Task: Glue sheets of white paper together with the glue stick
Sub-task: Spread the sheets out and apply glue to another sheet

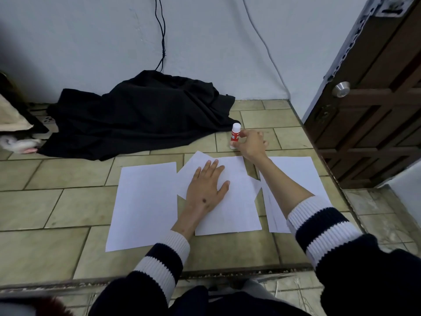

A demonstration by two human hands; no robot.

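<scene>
A pale blue-white wall [95, 42] closes the room from 10 to 1 o'clock, with a dark cable [162, 33] hanging down it. A dark brown panelled door [373, 115] with a round metal knob [341, 88] stands at 2 o'clock. The raised worktop [57, 201] is laid with greenish-beige tiles, its front edge running across at 6 o'clock. A crumpled black cloth [141, 115] lies on it against the wall at 11 o'clock.

White paper sheets lie near the middle: one left sheet [143, 204] at 9 o'clock, a middle stack [237, 201] of overlapping sheets set askew, and a right sheet [293, 174] at 3 o'clock, partly under the forearm.

Both sleeves [328, 229] are dark with white stripes. The left hand [208, 188] lies flat on the middle stack, fingers spread. The right hand [251, 143] reaches to 1 o'clock, its fingertips pinching the glue stick [235, 135], which stands upright and capped on the tiles just beyond the paper.
</scene>
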